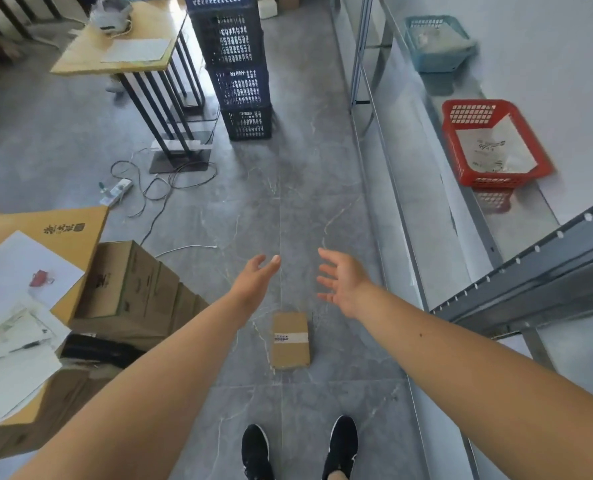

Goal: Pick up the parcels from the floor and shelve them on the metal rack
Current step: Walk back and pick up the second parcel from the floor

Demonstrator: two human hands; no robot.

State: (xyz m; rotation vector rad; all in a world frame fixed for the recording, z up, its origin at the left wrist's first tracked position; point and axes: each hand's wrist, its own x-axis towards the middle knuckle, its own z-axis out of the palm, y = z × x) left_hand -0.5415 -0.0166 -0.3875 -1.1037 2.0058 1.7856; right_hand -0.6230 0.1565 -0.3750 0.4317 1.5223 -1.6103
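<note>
One small box [290, 340] lay on the floor [288, 209] just ahead of our shoes [255, 452]. Our left hand [255, 278] and right hand [342, 280] hovered empty, fingers spread, beyond it; a hurried snatch could have fumbled it short of the rack [530, 271].

— What sort of place is this?
— A stockroom or packing room — a metal rack [516, 271] along the wall, stacked blue crates [239, 74], cardboard cartons [129, 282] piled on a grey tiled floor [288, 202].
— Anything else?
— A red basket [461, 112] on the shelf, papers [14, 271] on boxes.
</note>
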